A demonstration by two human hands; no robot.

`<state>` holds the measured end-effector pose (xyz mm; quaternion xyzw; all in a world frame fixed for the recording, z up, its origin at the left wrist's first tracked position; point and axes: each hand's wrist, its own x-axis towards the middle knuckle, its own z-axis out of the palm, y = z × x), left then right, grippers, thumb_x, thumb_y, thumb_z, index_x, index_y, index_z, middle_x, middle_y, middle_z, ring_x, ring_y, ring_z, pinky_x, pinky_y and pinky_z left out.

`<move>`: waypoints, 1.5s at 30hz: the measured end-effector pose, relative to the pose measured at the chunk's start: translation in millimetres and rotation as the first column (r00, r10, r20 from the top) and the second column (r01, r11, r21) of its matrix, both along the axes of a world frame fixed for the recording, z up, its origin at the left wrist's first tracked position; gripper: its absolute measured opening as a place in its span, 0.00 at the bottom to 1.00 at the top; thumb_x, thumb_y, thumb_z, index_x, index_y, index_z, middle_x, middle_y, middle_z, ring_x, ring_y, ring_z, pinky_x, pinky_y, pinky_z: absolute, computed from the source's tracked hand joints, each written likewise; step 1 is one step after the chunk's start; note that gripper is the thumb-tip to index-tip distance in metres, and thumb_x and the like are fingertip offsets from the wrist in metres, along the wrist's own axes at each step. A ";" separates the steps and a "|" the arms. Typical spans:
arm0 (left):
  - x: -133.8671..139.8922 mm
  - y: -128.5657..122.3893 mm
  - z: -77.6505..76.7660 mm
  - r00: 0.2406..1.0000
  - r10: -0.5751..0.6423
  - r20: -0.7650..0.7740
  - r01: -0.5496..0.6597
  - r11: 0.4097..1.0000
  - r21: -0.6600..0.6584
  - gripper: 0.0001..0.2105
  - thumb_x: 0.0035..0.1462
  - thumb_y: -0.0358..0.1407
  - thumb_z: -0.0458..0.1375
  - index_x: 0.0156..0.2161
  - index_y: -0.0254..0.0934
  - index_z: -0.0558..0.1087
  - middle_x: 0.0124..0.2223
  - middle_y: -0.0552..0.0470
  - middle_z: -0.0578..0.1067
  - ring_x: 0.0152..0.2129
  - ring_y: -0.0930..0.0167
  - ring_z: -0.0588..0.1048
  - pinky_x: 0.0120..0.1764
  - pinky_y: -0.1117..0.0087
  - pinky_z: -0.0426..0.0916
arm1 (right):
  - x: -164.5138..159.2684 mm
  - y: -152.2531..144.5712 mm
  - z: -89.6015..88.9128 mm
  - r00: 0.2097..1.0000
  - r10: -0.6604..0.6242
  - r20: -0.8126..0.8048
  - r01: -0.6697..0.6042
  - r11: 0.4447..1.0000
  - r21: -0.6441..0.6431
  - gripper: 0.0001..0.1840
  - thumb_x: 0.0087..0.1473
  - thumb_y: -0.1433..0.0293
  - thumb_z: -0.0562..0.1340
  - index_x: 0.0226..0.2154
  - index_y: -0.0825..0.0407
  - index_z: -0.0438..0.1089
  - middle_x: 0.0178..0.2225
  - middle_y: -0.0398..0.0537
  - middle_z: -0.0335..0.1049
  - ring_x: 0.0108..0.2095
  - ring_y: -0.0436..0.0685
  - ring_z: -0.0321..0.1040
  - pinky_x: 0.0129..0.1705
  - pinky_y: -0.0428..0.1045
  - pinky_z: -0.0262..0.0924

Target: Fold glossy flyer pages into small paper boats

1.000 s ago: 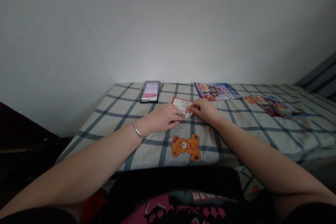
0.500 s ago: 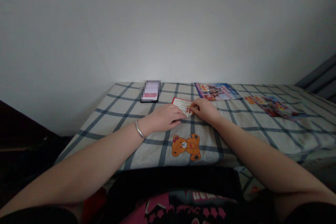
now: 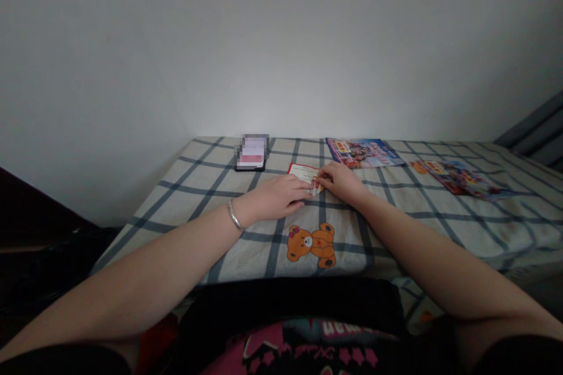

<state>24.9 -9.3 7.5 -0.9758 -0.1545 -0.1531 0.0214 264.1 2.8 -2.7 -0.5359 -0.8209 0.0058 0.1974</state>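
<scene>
- Wall (image 3: 281, 47) at 12 o'clk, behind checked cloth (image 3: 211, 171)
- Blue-purple flyer (image 3: 367, 154) flat, 2 o'clk of white card w/ red edge (image 3: 301, 172); 2nd flyer (image 3: 466, 180) flat, 3 o'clk, further out
- L hand (image 3: 281, 194) at card's 8 o'clk: fingers a bit apart, laid on it, not clamped
- R hand (image 3: 341, 181) at card's 3 o'clk: fingertips bunched on that end, can't tell if clamped
- Phone (image 3: 251, 153), screen blurred, 10 o'clk of card
- Card itself on cloth, approx 12 o'clk from wearer, part hidden under fingers
- Silver bangle (image 3: 234, 215), L wrist
</scene>
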 end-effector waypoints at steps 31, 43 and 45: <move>-3.6 -2.4 3.4 0.984 0.137 -0.114 -0.129 0.989 0.073 0.19 0.65 0.44 0.53 0.58 0.39 0.67 0.59 0.48 0.70 0.54 0.65 0.66 0.56 0.62 0.58 | 5.6 -17.0 8.6 0.957 0.260 0.132 -0.282 0.940 0.193 0.12 0.58 0.72 0.60 0.41 0.48 0.79 0.43 0.48 0.78 0.43 0.60 0.69 0.50 0.55 0.62; -0.1 -5.4 6.1 0.981 0.151 -0.119 -0.146 0.988 0.044 0.18 0.63 0.40 0.54 0.57 0.38 0.67 0.59 0.46 0.70 0.55 0.64 0.66 0.58 0.61 0.57 | 4.9 -24.7 15.4 0.922 0.360 0.142 -0.379 0.914 0.143 0.15 0.55 0.76 0.59 0.39 0.47 0.79 0.42 0.48 0.78 0.44 0.58 0.70 0.49 0.54 0.62; 0.3 -4.9 5.3 0.981 0.156 -0.116 -0.152 0.987 0.046 0.18 0.62 0.37 0.54 0.56 0.37 0.68 0.58 0.46 0.70 0.55 0.64 0.66 0.58 0.61 0.58 | 5.6 -24.5 15.8 0.909 0.378 0.175 -0.403 0.904 0.140 0.15 0.55 0.75 0.59 0.40 0.47 0.79 0.43 0.48 0.78 0.44 0.59 0.70 0.49 0.54 0.62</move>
